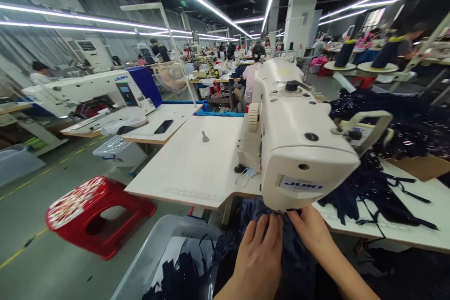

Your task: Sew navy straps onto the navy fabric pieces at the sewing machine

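A white sewing machine [298,164] marked JUKI stands right in front of me, its head over dark navy fabric [297,262]. My left hand [260,248] is closed on the fabric at the left of the machine head, fingers pressed together and bent. On the other side, my right hand [311,227] pinches the same cloth close under the head; some of its fingertips are hidden. The needle area is out of sight behind the head. Fabric hangs from the hands toward my lap.
A clear plastic bin [140,262] with navy pieces stands at lower left, beyond it a red stool [101,215]. A small grey flat tool [205,137] lies on the white table [176,164]. Navy straps [379,197] pile up at right. A person [249,75] sits ahead.
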Available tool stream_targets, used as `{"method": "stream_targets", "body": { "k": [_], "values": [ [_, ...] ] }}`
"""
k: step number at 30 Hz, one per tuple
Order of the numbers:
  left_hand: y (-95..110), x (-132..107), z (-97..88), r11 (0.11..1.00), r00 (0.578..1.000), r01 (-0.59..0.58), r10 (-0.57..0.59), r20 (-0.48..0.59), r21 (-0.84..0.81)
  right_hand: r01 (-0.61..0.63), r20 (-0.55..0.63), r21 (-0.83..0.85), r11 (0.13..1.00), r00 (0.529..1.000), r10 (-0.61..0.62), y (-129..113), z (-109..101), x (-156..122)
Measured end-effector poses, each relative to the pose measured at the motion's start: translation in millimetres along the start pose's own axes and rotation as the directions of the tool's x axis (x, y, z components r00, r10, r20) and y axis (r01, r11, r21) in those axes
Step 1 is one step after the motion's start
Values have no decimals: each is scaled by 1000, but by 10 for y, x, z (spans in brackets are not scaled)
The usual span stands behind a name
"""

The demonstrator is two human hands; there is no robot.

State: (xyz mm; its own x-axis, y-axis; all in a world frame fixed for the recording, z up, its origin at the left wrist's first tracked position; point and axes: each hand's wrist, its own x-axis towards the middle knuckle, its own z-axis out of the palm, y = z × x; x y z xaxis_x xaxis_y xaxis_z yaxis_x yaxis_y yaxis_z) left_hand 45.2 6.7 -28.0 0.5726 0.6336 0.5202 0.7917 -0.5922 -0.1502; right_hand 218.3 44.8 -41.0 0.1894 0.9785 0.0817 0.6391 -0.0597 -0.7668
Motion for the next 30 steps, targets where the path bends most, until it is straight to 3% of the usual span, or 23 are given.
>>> {"method": "stream_targets", "body": {
  "k": [4,9,14,18,22,26,30],
  "values": [
    [-47,-36,133,1000,993,-12,8,-118,-28,53,-54,95,994,997,-48,-61,2,46],
    [-86,-61,164,999,1000,8,-8,-3,-43,22,-35,397,918,999,-9,152,104,94],
    [-69,-46,126,1000,1000,-16,16,9,-13,-83,81,412,908,995,54,478,271,-38],
    [-38,-18,102,1000,999,-29,29,25,0,-162,230,424,891,971,68,574,262,-177],
    [-21,2,72,998,998,-54,53,25,19,-236,294,473,849,951,100,583,169,-263],
    [-45,9,54,997,997,-72,72,10,-7,-259,247,572,778,959,138,569,-38,-318],
    [-12,-27,0,971,998,-53,56,5,-231,-221,126,652,725,975,183,514,-442,-429]
  ]
}}
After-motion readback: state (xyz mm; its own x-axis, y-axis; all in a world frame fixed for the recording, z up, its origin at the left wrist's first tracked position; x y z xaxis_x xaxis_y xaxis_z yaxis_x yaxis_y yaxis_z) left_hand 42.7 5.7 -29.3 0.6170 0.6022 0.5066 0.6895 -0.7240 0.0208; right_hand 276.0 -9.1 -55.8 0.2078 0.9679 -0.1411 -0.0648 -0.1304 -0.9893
